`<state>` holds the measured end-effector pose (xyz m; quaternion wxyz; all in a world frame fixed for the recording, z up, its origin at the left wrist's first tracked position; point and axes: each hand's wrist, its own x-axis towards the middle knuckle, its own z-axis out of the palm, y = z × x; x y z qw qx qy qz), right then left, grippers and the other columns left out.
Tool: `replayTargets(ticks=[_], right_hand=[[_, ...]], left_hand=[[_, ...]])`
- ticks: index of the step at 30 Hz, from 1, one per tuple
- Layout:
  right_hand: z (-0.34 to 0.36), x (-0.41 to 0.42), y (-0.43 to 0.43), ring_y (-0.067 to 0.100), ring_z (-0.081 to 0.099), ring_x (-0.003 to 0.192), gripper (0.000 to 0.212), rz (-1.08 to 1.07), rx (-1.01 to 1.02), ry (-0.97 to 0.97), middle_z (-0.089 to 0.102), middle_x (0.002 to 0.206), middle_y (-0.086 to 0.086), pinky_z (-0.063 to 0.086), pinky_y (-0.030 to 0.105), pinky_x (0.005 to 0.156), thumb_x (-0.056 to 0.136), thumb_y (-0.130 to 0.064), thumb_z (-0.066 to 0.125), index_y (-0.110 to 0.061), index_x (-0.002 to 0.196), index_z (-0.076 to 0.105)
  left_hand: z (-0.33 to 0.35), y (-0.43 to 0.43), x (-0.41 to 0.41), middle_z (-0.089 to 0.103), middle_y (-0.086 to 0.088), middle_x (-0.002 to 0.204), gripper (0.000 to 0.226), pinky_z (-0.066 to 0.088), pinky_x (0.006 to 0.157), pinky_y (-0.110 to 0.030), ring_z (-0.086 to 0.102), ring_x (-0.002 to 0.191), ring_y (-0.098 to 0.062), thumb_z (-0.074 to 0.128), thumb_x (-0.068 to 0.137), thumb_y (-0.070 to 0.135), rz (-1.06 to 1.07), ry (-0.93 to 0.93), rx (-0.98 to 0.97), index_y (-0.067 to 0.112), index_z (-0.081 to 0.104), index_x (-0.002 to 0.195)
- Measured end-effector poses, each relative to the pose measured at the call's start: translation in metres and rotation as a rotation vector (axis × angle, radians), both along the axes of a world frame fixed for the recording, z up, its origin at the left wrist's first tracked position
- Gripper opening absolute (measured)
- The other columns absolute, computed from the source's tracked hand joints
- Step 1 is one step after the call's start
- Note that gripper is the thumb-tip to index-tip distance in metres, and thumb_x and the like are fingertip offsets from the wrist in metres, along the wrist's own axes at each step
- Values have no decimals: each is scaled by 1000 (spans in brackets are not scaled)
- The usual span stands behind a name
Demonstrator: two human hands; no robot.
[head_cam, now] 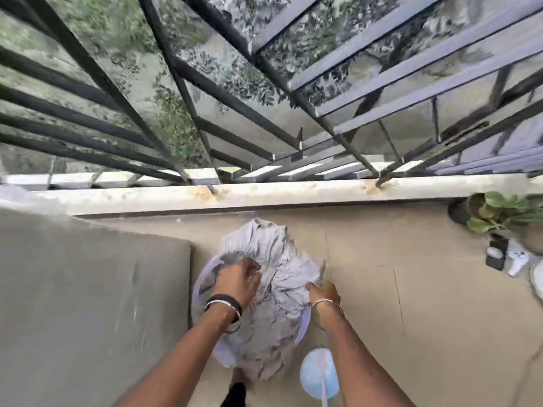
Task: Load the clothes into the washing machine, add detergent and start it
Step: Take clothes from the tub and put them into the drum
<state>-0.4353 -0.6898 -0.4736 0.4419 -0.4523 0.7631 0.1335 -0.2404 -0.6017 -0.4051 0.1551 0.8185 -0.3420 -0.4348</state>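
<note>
Nearest the camera, two bare forearms reach down and forward over a beige floor (382, 289). A pale blue round scoop (318, 373) with a thin handle lies on the floor between the forearms, just beside the right one. Above it sits a pale lilac tub (202, 289), heaped with a crumpled grey cloth (273, 289) that spills over its rim on the near and far sides. The left hand (238, 279), with a dark band and a metal bangle on its wrist, rests on the left part of the heap, its fingers curled closed into the cloth. The right hand (323, 292), with a thin bangle on its wrist, meets the right edge of the heap; its fingers are tucked under the fabric, so I cannot tell whether they grip it. To the left of the tub stands a large grey flat-topped block (88, 304), blurred. Farther off a white ledge (279, 192) runs across the view, with rust-coloured stains. At the right, below it, a potted plant (496, 212) stands near some small white and dark objects. Beyond the ledge, dark metal bars (164, 83) fan out over greenery and ground below.
</note>
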Motion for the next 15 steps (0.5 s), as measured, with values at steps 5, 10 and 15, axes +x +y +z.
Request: replayTargets(ticks=[5,10,15], right_hand=[[-47,0,-10,36,68,94,39,-124,-42,14,71,99,22,43,29,67,81,-32,74,4,96,71],[-59,-5,-8,35,69,90,16,-282,-275,-34,74,93,17,50,32,78,79,-17,73,-7,90,76],[-23,1,5,18,56,67,14,-557,-322,-441,61,64,-4,46,29,64,86,-18,65,-17,73,61]], left_hand=[[-43,-1,-6,73,-2,98,18,54,81,-32,68,93,-20,59,88,25,-9,3,20,20,66,104],[-56,15,-12,71,-3,97,18,55,79,-36,66,90,-19,55,90,20,-23,31,32,17,66,103],[-38,20,-18,68,-2,99,22,54,81,-36,65,91,-18,56,87,17,7,41,36,18,63,108]])
